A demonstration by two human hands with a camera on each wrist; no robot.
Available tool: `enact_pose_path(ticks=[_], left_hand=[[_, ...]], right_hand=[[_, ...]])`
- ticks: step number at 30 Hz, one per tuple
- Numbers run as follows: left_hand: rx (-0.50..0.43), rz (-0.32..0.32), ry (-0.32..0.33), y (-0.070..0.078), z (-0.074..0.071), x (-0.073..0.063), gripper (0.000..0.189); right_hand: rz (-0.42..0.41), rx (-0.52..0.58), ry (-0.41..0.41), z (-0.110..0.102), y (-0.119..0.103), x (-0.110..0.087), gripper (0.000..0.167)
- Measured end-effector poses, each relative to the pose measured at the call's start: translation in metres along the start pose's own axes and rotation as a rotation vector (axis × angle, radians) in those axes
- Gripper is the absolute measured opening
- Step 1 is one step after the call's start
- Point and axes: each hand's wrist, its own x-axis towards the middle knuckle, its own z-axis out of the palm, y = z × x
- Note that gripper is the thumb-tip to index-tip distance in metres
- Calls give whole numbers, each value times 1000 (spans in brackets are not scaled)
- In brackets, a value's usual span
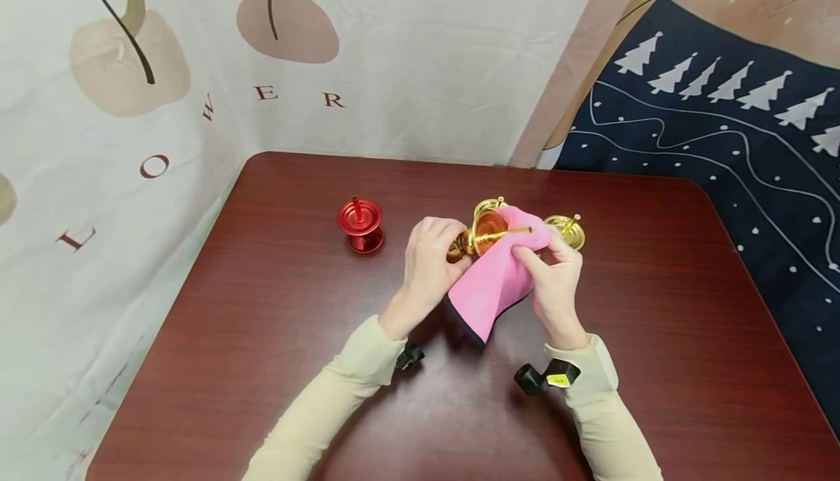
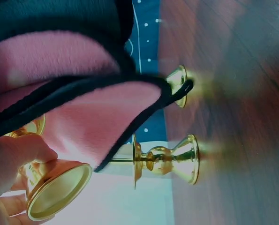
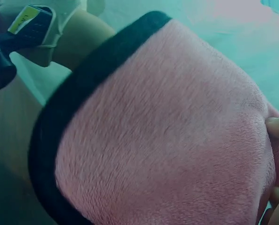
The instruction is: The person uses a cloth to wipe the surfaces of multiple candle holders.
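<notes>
Letters "LOWER" [image 1: 208, 108] stand on the white hanging [image 1: 426, 95].

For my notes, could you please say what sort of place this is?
Probably a makeshift recording corner: a table, a flower-print cloth hung behind it, and a wrist-worn camera.

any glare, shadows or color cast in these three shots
Head view: soft glare on the table, shadow below the pink cloth; left wrist view: highlights on the nearer standing gold candlestick; right wrist view: teal cast, background hazy behind the cloth.
</notes>
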Motion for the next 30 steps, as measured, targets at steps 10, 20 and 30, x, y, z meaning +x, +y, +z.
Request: enact_pose_path(ticks=[10, 20, 30], left_hand=[[-96, -102, 27, 0, 0, -2, 28], [-97, -84, 122, 9, 2, 2, 28], [-33, -84, 171, 7, 2, 5, 26]], right_hand=[[-15, 60, -85, -12, -5, 2, 27], [7, -2, -47, 7, -5, -13, 38], [-194, -625, -150, 9, -8, -20, 46]])
